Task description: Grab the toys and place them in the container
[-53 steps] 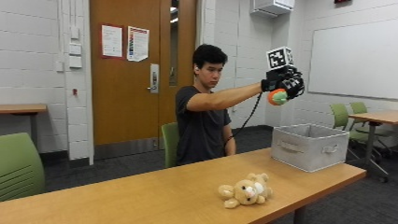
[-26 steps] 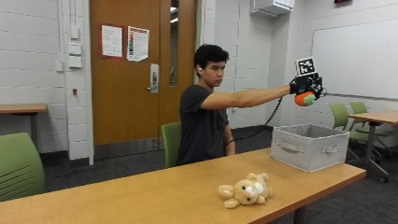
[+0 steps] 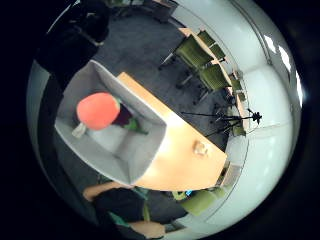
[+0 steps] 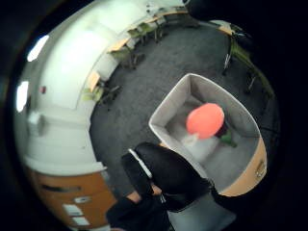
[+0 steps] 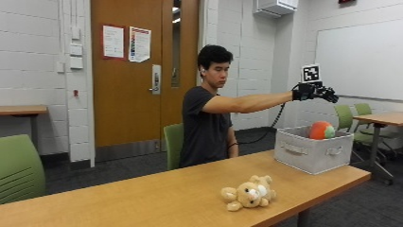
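My gloved right hand (image 5: pixel 315 91) hangs in the air above the grey fabric container (image 5: pixel 313 152), fingers spread and holding nothing. An orange and green ball (image 5: pixel 321 130) is level with the container's rim, apart from the hand. The palm views look straight down into the container (image 3: pixel 145 150), with the ball (image 3: pixel 98 111) over a dark and green thing on its floor. In the thumb side view, gloved fingers (image 4: pixel 163 173) show beside the container (image 4: pixel 168 115) and the ball (image 4: pixel 205 120). A tan teddy bear (image 5: pixel 249 194) lies on the wooden table (image 5: pixel 157 198), left of the container; it also shows as a small teddy bear (image 3: pixel 201 148).
The container stands at the table's right end, near the edge. Green chairs (image 5: pixel 362 118) and another table (image 5: pixel 381 118) stand behind it on the right. A green chair (image 5: pixel 19 170) is at the far left.
The arm swung right until the hand was over the container. The hand opened and let go of the ball, which is now down at the container's rim.
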`<action>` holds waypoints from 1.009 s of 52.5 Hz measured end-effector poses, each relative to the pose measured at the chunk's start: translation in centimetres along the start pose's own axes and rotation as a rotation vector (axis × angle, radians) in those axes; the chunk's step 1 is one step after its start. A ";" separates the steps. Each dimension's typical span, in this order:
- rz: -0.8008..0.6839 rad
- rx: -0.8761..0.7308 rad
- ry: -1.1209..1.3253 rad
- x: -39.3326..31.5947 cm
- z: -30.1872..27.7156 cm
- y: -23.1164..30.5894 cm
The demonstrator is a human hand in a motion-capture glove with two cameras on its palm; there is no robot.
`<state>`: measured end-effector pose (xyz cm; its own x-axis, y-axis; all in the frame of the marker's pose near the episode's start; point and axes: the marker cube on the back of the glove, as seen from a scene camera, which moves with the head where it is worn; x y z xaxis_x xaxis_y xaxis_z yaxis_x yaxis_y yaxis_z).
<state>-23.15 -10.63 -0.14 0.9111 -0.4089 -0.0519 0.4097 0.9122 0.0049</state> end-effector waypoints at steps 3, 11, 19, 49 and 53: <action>0.052 0.013 0.083 -1.3 0.1 0.3; 0.061 0.055 0.168 4.7 -0.7 2.9; 0.044 0.060 0.086 11.6 -1.6 7.2; 0.402 -0.014 0.118 40.1 5.3 15.9; 0.443 -0.033 0.104 42.5 7.4 16.6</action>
<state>22.67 -13.08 5.09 0.9880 0.0242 -0.1524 -0.0218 0.9996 0.0175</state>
